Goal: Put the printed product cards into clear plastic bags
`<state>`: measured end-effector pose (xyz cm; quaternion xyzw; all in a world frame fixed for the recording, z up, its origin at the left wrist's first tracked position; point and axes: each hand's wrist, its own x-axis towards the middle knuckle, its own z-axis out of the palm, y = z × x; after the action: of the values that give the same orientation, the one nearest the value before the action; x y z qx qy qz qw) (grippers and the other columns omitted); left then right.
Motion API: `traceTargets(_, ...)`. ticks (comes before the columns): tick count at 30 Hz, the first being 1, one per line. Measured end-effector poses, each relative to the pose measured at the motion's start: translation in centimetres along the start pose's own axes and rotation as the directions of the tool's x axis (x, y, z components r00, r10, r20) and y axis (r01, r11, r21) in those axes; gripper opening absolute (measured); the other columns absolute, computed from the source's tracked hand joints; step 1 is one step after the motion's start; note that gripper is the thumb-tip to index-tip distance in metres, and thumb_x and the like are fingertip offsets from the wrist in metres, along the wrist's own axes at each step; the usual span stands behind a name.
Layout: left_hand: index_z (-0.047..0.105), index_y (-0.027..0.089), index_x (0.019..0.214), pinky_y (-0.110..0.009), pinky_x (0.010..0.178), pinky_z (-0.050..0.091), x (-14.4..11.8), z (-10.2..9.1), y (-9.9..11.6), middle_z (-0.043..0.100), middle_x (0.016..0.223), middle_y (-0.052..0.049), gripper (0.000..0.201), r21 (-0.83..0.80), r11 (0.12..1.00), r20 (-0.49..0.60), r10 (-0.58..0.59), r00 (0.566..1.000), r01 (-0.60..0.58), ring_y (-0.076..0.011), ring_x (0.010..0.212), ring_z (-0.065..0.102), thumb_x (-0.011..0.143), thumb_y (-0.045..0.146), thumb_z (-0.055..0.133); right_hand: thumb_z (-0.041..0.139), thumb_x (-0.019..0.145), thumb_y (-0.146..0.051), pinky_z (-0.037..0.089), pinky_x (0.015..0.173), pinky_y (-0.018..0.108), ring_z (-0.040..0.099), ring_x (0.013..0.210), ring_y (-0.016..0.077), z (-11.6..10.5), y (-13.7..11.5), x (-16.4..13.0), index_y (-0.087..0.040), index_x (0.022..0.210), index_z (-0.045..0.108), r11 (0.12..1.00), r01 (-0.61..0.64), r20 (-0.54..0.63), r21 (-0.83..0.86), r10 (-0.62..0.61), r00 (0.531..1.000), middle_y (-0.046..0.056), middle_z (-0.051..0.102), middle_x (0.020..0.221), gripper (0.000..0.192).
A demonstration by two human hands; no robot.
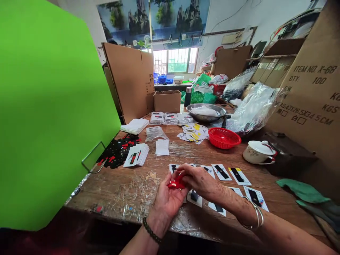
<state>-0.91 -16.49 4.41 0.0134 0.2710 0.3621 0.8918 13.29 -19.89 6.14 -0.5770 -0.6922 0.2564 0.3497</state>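
Note:
My left hand (170, 201), with a dark bead bracelet at the wrist, is turned palm up and curled around a small shiny red item (176, 182). Its exact kind is hard to make out. Above it, my right hand (198, 179) reaches across with bent fingers closed on the red item, partly covering it. Beneath and right of the hands lie white cards bearing black strips, such as one card (239, 176) with a yellow top edge and another card (256, 198) nearer the front. My hands hide some of these cards.
Left of centre are a stack of printed cards (136, 155) and a black-and-red pile of parts (117, 150). Behind stand a red basket (224, 138), a metal bowl (205, 112) and a lidded enamel pot (259, 152). A green panel (53, 106) borders the left.

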Motion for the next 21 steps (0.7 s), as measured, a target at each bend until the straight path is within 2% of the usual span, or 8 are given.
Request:
traceTargets(4,0.068,0.004,0.085,-0.041,0.086,0.056,-0.8,-0.5,-0.3,0.073,0.085,-0.014,0.023,0.066,0.998,0.024,0.008,1.0,-0.009,-0.0225,0.083,0.07,0.092,0.015,0.049,0.052,0.077,-0.01,0.054,0.072,0.027,0.07,0.078,0.0179,0.0,-0.1,-0.3,-0.019,0.088,0.072,0.975,-0.125,0.026,0.183,0.122,0.992,0.003,0.075,0.085,0.024)
traceTargets(7,0.069,0.004,0.087,-0.038,0.084,0.057,-1.1,-0.9,-0.6,0.073,0.085,-0.013,0.015,0.151,0.988,0.042,0.026,0.999,-0.032,-0.0203,0.081,0.07,0.087,0.009,0.055,0.059,0.077,-0.023,0.053,0.065,0.026,0.07,0.07,0.0184,0.1,0.2,-0.5,-0.017,0.081,0.072,0.92,-0.214,0.02,0.328,0.219,0.975,0.004,0.074,0.076,0.015)
traceTargets(9,0.07,0.005,0.091,-0.033,0.08,0.058,-1.2,-1.3,-0.9,0.073,0.087,-0.012,0.013,0.218,0.973,0.079,0.059,0.995,-0.075,-0.0183,0.08,0.07,0.083,0.005,0.06,0.064,0.074,-0.032,0.052,0.062,0.026,0.068,0.067,0.018,0.3,0.5,-0.6,-0.016,0.079,0.072,0.889,-0.241,0.017,0.389,0.255,0.967,0.004,0.073,0.072,0.018)
traceTargets(12,0.071,0.006,0.091,-0.026,0.072,0.058,-1.2,-1.7,-1.1,0.074,0.085,-0.01,0.015,0.306,0.939,0.134,0.118,0.984,-0.154,-0.0155,0.074,0.07,0.077,0.003,0.067,0.065,0.072,-0.038,0.048,0.055,0.024,0.062,0.06,0.0143,0.5,0.7,-0.8,-0.015,0.08,0.073,0.857,-0.273,0.047,0.436,0.282,0.958,0.003,0.07,0.069,0.026)
traceTargets(16,0.07,0.007,0.081,-0.023,0.059,0.057,-1.1,-2.0,-1.1,0.07,0.071,-0.006,0.01,0.369,0.907,0.119,0.172,0.978,-0.205,-0.0122,0.058,0.066,0.072,0.009,0.075,0.07,0.067,-0.04,0.04,0.044,0.021,0.054,0.05,0.0109,0.7,0.8,-1.0,-0.015,0.084,0.072,0.82,-0.32,0.074,0.475,0.325,0.943,0.0,0.065,0.065,0.03)
traceTargets(21,0.069,0.007,0.08,-0.021,0.055,0.056,-0.9,-2.0,-1.0,0.07,0.069,-0.006,0.014,0.391,0.889,0.127,0.205,0.97,-0.239,-0.0112,0.057,0.065,0.07,0.011,0.078,0.074,0.063,-0.039,0.04,0.043,0.021,0.053,0.049,0.0111,0.6,1.2,-1.0,-0.015,0.08,0.067,0.783,-0.343,0.056,0.519,0.369,0.928,0.0,0.062,0.062,0.031)
